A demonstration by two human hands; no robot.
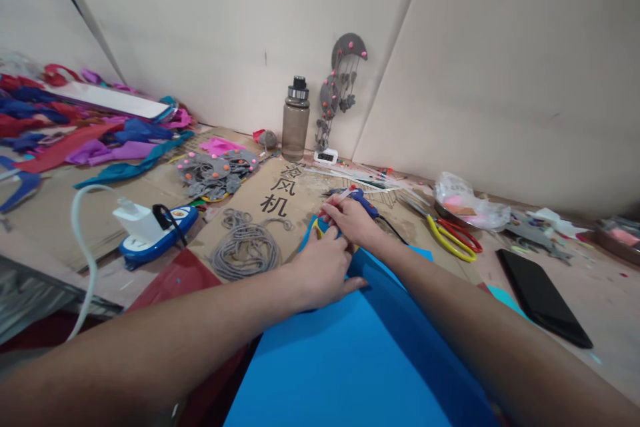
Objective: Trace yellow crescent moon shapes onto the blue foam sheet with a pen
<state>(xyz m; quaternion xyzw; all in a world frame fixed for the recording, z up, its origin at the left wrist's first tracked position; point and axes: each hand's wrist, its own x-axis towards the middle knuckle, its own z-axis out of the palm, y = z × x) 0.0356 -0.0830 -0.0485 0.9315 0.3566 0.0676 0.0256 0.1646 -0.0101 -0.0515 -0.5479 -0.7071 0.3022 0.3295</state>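
Pale boards (200, 33) stand along the far edge of a crowded table (613, 293), partly spread with brown card (250, 200). Near the middle of the surface, a small blue-and-yellow piece (321, 226) lies beneath the person's fingers, at the far end of a large blue sheet (330, 360) that reaches back across the near edge. Left hand (323, 261) rests over the piece, fingers bent and thumb spread to the side; right hand (353, 219) has its fingers drawn nearly together at the piece's far end. Whether either really grips it, I cannot tell, since the fingers hide it.

A blue glue gun (365, 201), as it seems, lies just beyond the right hand; if its tip is hot, a stray finger could be burned. Its cord (395, 230) runs close to the right forearm and might snag. Tugging the sheet over the near edge could crease it or shift the piece.

Coiled grey string (245, 250) sits just left of the hands, with a power strip (143, 250) nearer the left edge. Scissors (453, 240) and a phone (543, 297) flank the right arm, hemming in sideways movement; a bottle (295, 127) stands near the far edge.
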